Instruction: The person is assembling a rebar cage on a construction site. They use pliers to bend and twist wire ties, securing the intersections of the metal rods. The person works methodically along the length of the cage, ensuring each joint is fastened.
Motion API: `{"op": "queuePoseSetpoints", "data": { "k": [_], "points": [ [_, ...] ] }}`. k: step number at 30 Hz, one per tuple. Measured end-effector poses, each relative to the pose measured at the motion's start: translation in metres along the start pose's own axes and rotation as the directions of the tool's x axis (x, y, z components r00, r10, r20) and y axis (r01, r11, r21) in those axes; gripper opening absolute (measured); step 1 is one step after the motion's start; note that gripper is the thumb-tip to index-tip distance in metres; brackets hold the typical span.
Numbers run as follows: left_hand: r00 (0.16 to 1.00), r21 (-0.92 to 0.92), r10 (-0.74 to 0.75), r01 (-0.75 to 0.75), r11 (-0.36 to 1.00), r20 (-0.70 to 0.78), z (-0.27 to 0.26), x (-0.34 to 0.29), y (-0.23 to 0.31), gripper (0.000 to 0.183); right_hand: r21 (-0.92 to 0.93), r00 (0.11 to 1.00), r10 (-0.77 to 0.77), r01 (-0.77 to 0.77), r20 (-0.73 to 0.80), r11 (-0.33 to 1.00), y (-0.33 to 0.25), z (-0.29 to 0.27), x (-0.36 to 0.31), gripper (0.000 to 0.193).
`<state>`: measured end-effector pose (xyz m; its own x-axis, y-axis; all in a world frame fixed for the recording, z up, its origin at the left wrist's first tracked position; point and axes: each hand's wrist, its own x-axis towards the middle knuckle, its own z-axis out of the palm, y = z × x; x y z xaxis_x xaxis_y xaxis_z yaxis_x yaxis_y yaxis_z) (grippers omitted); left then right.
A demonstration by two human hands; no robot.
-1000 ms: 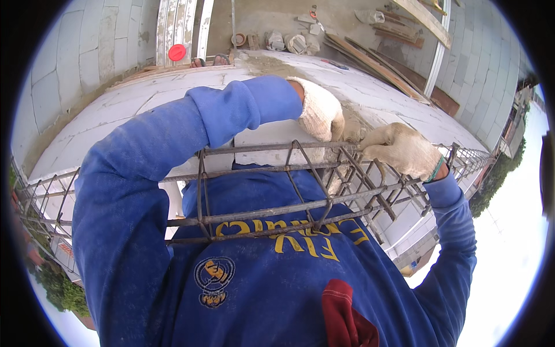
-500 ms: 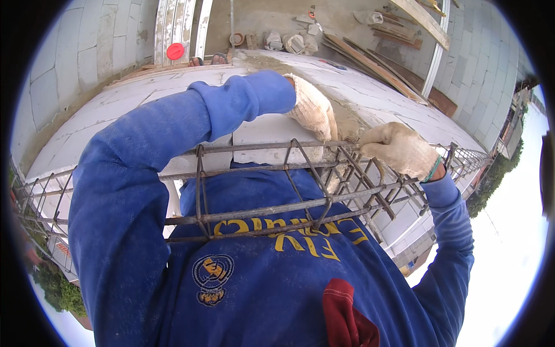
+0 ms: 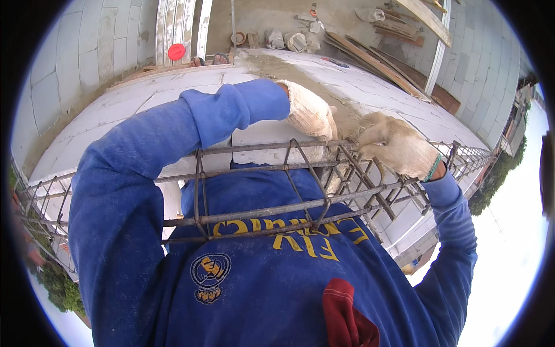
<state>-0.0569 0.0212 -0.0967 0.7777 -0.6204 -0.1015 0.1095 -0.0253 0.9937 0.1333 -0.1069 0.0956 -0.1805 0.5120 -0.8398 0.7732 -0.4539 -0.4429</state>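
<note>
A steel rebar cage [image 3: 263, 205] of long bars and bent stirrups runs across in front of my blue shirt. My left hand [image 3: 309, 111], in a white knitted glove, is at its far top bar, near a joint of several bars. Its fingers are bent and pressed together; what they pinch, if anything, is hidden. Just right of that joint, my right hand [image 3: 400, 146], in a dirtier cream glove, is closed with its fingers curled at the bar ends. Whatever lies between those fingers cannot be made out. A green band shows at the right wrist.
Beyond the cage lies a white block wall [image 3: 173, 98] with grey mortar [image 3: 324, 87] along it. Far below are long planks [image 3: 376, 66], several sacks [image 3: 295, 41], a red round object [image 3: 176, 52] and someone's feet in sandals [image 3: 219, 59]. Leaning timber [image 3: 425, 22] stands at right.
My left hand has turned and shifted slightly at the joint, and its forearm has dropped a little. The fingers of my right hand have changed their curl, while the cage stays in place.
</note>
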Motion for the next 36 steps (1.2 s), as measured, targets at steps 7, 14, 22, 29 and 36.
{"op": "queuePoseSetpoints", "data": {
  "k": [7, 14, 22, 29, 36],
  "points": [
    [0.993, 0.329, 0.016, 0.025, 0.944, -0.119, 0.019, 0.007, 0.011, 0.033, 0.029, 0.999, 0.042, -0.042, 0.003, 0.999, -0.004, 0.003, 0.0, 0.029],
    [0.989, 0.444, 0.101, -0.042, 0.895, -0.11, 0.02, 0.021, 0.009, 0.026, -0.213, 0.993, -0.103, 0.091, -0.048, 0.973, 0.0, 0.008, 0.005, 0.028],
    [0.988, 0.064, -0.039, 0.03, 0.998, 0.147, -0.02, 0.018, 0.013, 0.042, -0.285, 0.991, -0.13, 0.118, -0.024, 0.951, 0.006, 0.009, 0.014, 0.029],
    [0.981, 0.226, -0.135, 0.101, 0.969, 0.137, -0.025, 0.021, 0.036, 0.045, -0.176, 0.999, 0.05, -0.046, 0.019, 0.983, -0.007, 0.007, 0.013, 0.029],
    [0.992, 0.263, -0.123, 0.117, 0.958, 0.006, -0.025, 0.01, 0.048, 0.04, -0.116, 0.998, -0.066, 0.066, 0.003, 0.991, 0.004, 0.0, 0.013, 0.028]
  ]
}}
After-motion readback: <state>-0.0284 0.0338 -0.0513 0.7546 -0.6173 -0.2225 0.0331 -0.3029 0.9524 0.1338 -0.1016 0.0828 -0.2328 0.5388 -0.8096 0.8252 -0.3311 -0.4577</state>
